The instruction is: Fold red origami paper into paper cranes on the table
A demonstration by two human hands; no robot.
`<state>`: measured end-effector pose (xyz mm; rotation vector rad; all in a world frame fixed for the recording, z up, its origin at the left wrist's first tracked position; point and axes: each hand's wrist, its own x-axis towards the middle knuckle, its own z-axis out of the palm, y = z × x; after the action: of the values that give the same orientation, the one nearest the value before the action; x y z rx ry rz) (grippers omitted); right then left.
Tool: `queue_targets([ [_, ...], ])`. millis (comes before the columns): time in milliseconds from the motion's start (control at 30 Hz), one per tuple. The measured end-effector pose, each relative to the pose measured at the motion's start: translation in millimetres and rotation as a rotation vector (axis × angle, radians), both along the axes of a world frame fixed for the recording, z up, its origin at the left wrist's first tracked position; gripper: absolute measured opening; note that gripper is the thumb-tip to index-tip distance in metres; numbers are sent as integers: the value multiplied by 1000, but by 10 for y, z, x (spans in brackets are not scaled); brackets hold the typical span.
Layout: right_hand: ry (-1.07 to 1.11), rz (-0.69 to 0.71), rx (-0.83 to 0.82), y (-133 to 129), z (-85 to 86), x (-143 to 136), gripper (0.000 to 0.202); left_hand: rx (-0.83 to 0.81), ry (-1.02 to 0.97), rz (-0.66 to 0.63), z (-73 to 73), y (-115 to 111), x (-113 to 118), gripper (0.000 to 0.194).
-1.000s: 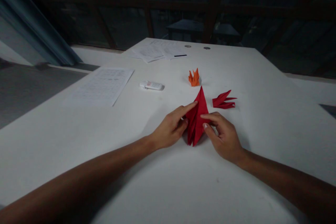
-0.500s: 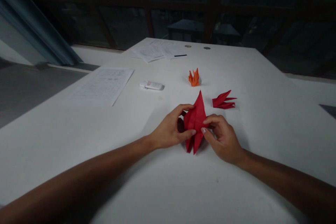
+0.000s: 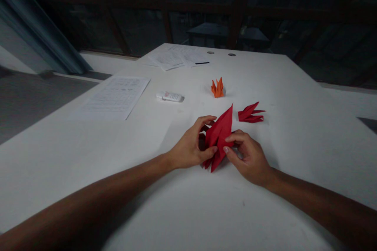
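Note:
Between my two hands is a piece of folded red origami paper (image 3: 221,127), held just over the white table (image 3: 182,208). Its pointed tip leans up and to the right, and two narrow points hang at the lower end. My left hand (image 3: 196,145) grips its left side, thumb in front and fingers behind. On the right edge, my right hand (image 3: 249,155) pinches the paper between thumb and fingertips. A smaller folded red origami piece (image 3: 250,113) lies just beyond my right hand. Farther back stands an orange origami piece (image 3: 217,88).
A white correction-fluid-like bottle (image 3: 170,96) lies left of the orange piece. Printed sheets rest at the left (image 3: 118,94) and at the far end (image 3: 173,57), near a thin black strip (image 3: 202,62). Two round discs sit by the back edge. Dark windows and a blue curtain (image 3: 44,19) stand beyond.
The red paper has turned clockwise in my hands: its upper tip has swung right and its lower points left. My fingers keep nearly the same places on it.

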<state>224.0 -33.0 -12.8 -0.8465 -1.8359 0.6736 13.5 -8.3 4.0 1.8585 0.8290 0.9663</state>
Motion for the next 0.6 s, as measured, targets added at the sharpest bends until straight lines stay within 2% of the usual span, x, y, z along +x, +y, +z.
queue_targets([
  [167,-17,-3,-14,9,-5,7,23,6,-64,76,-12,-7,-3,60],
  [333,-68,3,-1,-6,11,19,27,182,43,253,-9,-32,17,23],
  [433,-90,16,9,-21,18,17,26,249,149,280,1,-40,27,9],
  [500,-95,0,20,-22,21,10,25,259,181,273,6,-37,27,4],
  [600,-89,-52,-6,-1,21,-5,21,259,198,294,3,-25,16,9],
])
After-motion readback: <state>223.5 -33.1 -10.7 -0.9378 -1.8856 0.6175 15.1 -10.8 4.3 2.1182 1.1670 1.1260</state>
